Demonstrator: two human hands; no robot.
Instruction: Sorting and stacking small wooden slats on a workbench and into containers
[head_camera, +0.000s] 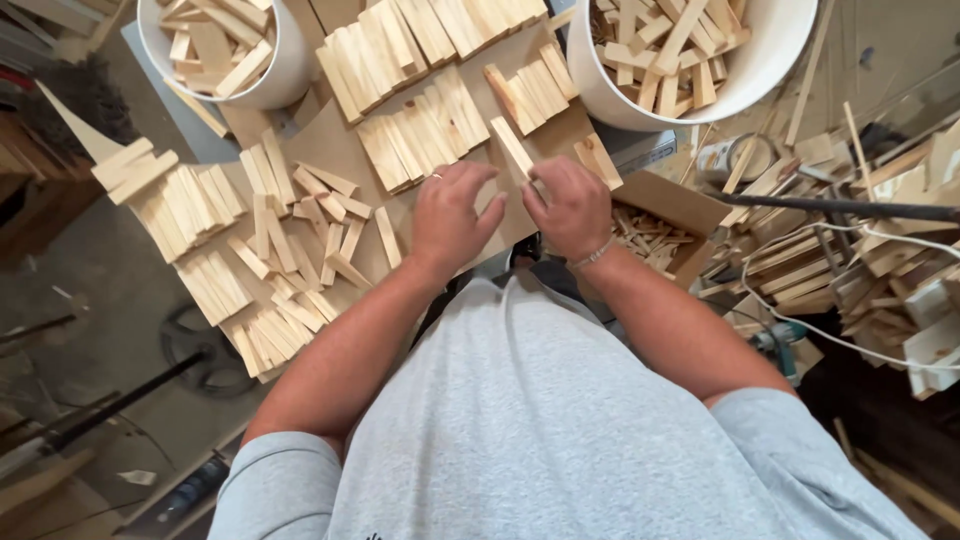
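Observation:
My left hand (450, 215) hovers palm-down over the brown board (335, 150), fingers slightly spread, a ring on one finger; whether it touches a piece is hidden. My right hand (570, 205), a bracelet at its wrist, pinches a small pale wooden slat (515, 148) that sticks out toward the far side. Rows of similar wooden slats (420, 130) lie side by side on the board just beyond both hands.
Two white buckets (290, 65) (770, 60) full of slats stand at the far left and far right. More slats (260, 250) lie in loose heaps to the left. A cardboard box (665, 200) of offcuts, scrap wood (880, 270) and a white cable (850, 340) crowd the right.

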